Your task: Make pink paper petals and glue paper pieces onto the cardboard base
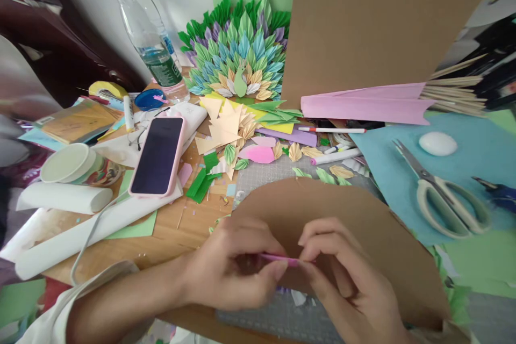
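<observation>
Between my two hands is a narrow pink piece of paper, seen almost edge-on. My left hand pinches it between thumb and bent fingers. At its right end, the thumb and index fingertip of my right hand close on it, the other fingers curled. Both hands are over a rounded sheet of brown cardboard, which lies on a grey cutting mat. Just beyond the cardboard lie a bright pink paper shape and pleated cream paper leaves.
A paper peacock leans at the back beside a large upright cardboard panel. Scissors and a white egg-shaped object lie right. Left are a phone, paper rolls, a paper cup and bottles.
</observation>
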### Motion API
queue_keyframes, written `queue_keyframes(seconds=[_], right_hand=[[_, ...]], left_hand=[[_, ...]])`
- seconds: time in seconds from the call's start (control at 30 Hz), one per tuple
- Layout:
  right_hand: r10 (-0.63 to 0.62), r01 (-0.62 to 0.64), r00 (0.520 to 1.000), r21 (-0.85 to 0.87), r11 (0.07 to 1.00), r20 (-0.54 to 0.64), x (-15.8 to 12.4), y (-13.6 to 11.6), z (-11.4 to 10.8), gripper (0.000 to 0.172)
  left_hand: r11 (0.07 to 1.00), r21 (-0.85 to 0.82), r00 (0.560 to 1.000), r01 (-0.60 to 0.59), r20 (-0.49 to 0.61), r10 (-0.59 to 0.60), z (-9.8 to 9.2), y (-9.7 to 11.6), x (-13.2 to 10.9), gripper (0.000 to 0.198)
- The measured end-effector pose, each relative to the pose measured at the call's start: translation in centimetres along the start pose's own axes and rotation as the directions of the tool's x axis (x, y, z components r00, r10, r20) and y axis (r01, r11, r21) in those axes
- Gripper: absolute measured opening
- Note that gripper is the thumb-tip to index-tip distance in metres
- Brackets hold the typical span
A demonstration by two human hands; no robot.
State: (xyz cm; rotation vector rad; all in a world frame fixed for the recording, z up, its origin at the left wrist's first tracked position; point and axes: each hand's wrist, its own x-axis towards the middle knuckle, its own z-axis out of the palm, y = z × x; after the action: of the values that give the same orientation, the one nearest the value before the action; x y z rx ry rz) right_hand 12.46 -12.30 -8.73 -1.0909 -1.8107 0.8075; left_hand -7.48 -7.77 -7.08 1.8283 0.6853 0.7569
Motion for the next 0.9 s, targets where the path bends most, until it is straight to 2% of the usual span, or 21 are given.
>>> queue_keyframes(seconds=[0.07,0.13,0.2,0.27,0.33,0.43,0.53,0.67,0.77,0.9], right_hand=[[-0.132,0.106,0.985,-0.225,0.969,-0.107,0.1,-0.2,-0.4,0.012],[-0.245,0.156,0.952,-0.404,0.901,-0.181,0.1,-0.5,-0.5,0.012],[-0.295,0.163,0.933,-0.486,0.858,-0.207,0.1,-0.9,-0.3,0.013],[-0.302,0.175,0.934,-0.492,0.853,-0.190,0.0,-1.2,0.1,0.015],[-0.312,0.194,0.934,-0.490,0.850,-0.172,-0.1,-1.1,0.4,0.016],[-0.311,0.194,0.936,-0.493,0.848,-0.167,-0.2,-0.7,0.3,0.014],[-0.294,0.205,0.951,-0.510,0.835,-0.098,-0.3,-0.3,-0.3,0.011],[-0.253,0.176,0.963,-0.484,0.857,-0.097,-0.4,0.0,-0.7,0.011],[-0.221,0.156,0.972,-0.476,0.866,-0.084,-0.4,-0.1,-0.6,0.014],[-0.207,0.131,0.970,-0.453,0.882,-0.123,-0.2,-0.3,-0.3,0.014]], left_hand=[[0.969,-0.153,0.980,0.194,-0.012,-0.198,-0.1,0.0,-0.2,0.034],[0.863,-0.352,0.930,0.362,0.083,-0.357,-0.3,0.1,-0.2,0.047],[0.752,-0.471,0.886,0.461,0.197,-0.420,-0.2,0.2,-0.2,0.054],[0.694,-0.510,0.861,0.508,0.274,-0.429,-0.1,0.3,-0.1,0.054],[0.681,-0.511,0.851,0.524,0.299,-0.431,0.1,0.4,0.0,0.048],[0.712,-0.475,0.856,0.517,0.276,-0.437,0.3,0.5,0.0,0.042],[0.755,-0.458,0.882,0.469,0.202,-0.426,0.3,0.6,-0.1,0.034],[0.785,-0.479,0.918,0.393,0.151,-0.367,0.3,0.6,-0.1,0.024],[0.764,-0.525,0.926,0.375,0.166,-0.340,0.4,0.5,-0.1,0.022],[0.745,-0.549,0.922,0.380,0.165,-0.349,0.6,0.3,-0.1,0.016]])
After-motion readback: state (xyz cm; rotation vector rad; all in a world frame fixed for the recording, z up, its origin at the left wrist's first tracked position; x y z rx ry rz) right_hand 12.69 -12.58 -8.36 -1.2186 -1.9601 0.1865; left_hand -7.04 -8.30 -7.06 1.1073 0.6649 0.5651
